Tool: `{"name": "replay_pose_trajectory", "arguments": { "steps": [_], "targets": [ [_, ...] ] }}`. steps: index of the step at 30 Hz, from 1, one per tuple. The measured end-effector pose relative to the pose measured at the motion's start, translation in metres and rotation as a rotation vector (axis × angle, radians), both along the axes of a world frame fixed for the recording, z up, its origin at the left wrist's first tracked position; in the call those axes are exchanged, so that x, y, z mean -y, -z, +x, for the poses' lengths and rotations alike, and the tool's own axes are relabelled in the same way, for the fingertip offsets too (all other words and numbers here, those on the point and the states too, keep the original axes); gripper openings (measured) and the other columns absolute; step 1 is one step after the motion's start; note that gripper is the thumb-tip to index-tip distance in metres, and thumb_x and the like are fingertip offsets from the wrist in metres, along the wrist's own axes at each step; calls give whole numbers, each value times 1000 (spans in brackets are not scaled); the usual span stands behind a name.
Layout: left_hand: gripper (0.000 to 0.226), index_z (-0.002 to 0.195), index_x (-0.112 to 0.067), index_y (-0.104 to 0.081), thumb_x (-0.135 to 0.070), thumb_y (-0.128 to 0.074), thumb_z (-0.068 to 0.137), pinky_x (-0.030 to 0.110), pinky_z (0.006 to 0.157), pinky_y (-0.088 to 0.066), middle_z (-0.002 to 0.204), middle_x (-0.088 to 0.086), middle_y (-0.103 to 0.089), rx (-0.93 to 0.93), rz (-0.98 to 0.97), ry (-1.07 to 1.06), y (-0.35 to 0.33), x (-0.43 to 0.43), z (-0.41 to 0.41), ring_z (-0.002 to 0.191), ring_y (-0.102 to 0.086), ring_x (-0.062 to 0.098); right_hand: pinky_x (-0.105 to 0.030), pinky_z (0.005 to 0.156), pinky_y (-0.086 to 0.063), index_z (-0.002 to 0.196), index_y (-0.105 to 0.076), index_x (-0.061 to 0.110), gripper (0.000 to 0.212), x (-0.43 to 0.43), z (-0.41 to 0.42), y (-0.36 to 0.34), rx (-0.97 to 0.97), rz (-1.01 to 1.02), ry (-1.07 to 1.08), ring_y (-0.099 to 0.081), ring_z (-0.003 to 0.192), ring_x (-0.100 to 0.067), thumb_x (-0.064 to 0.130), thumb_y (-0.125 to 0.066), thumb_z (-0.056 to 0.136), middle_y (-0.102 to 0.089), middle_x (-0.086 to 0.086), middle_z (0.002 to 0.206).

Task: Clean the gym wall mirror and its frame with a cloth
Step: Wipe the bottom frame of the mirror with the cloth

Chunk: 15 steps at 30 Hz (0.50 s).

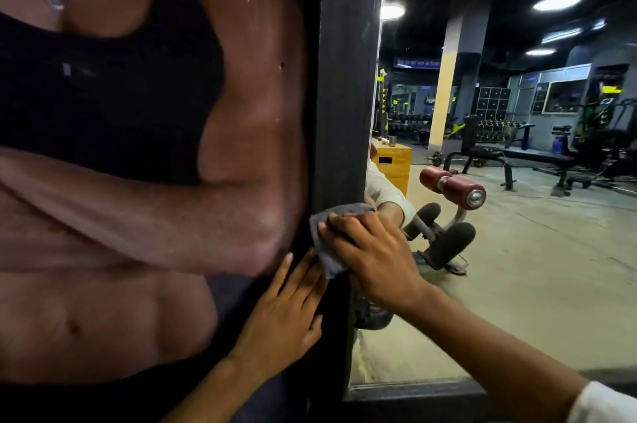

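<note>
Poster [138, 146] of a torso butts the dark vertical frame [344, 95] on its L. Mirror [534, 267] on R, reflecting red roller pads [455, 189], bench [510, 157] and yellow pillar [444, 95]. R hand [375, 260]: fingers curled over grey cloth [325, 252], pressing it on the frame. L hand [286, 305]: flat, fingers straight, nothing held, on poster/frame edge just below cloth. Frame above cloth unobstructed. Bottom rail [413, 391] shows below R forearm.
</note>
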State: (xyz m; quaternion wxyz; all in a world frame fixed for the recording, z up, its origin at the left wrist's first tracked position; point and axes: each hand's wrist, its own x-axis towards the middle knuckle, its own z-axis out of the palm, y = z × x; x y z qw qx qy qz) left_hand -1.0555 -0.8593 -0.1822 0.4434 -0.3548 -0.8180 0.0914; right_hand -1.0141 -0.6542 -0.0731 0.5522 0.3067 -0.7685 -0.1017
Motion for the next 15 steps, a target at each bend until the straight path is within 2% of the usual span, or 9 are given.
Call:
{"name": "replay_pose_trajectory", "arguments": {
  "steps": [2, 5, 8, 11, 13, 15],
  "targets": [
    [102, 166, -4, -18, -46, -65, 85, 56, 127, -21, 173, 19, -23, 25, 36, 5, 0, -3, 3, 163, -12, 34, -47, 91, -44, 131, -71, 8, 44, 1, 5, -27, -20, -9, -9, -58, 98, -35, 23, -74, 90, -66, -11, 126],
    [102, 168, -1, -17, -44, -64, 89, 55, 128, -20, 178, 19, -6, 38, 58, -21, -1, -6, 10, 165, -8, 34, -43, 82, -44, 130, -72, 8, 42, 7, 1, -75, -128, -221, -13, -56, 105, -34, 11, -75, 88, -70, -13, 124],
    [99, 168, 0, -17, -43, -62, 91, 55, 128, -19, 178, 20, -5, 49, 63, -42, 5, -6, 15, 165, -7, 34, -43, 98, -45, 133, -70, 4, 51, 15, -17, -58, -127, -321, -18, -52, 122, -35, -1, -73, 83, -68, -17, 130],
    [97, 166, -1, -22, -44, -63, 89, 56, 128, -18, 176, 22, -10, 87, 49, -53, 20, -5, 18, 164, -9, 36, -41, 112, -41, 138, -67, 4, 53, 18, -19, 10, -46, -375, -46, -48, 133, -34, 0, -77, 86, -66, -17, 138],
    [99, 163, -3, -28, -44, -72, 84, 56, 128, -19, 171, 20, -28, 136, 36, -34, 32, -5, 21, 162, -17, 37, -43, 111, -46, 137, -68, 5, 44, 19, -8, 50, 51, -403, -50, -50, 133, -34, 10, -70, 94, -66, -16, 138],
    [102, 156, -1, -34, -41, -82, 76, 56, 125, -22, 161, 18, -47, 174, 18, -5, 41, -3, 23, 157, -26, 35, -44, 102, -51, 133, -71, 6, 39, 20, 8, 78, 137, -340, -33, -54, 125, -33, 21, -63, 97, -69, -14, 132]
  ]
}}
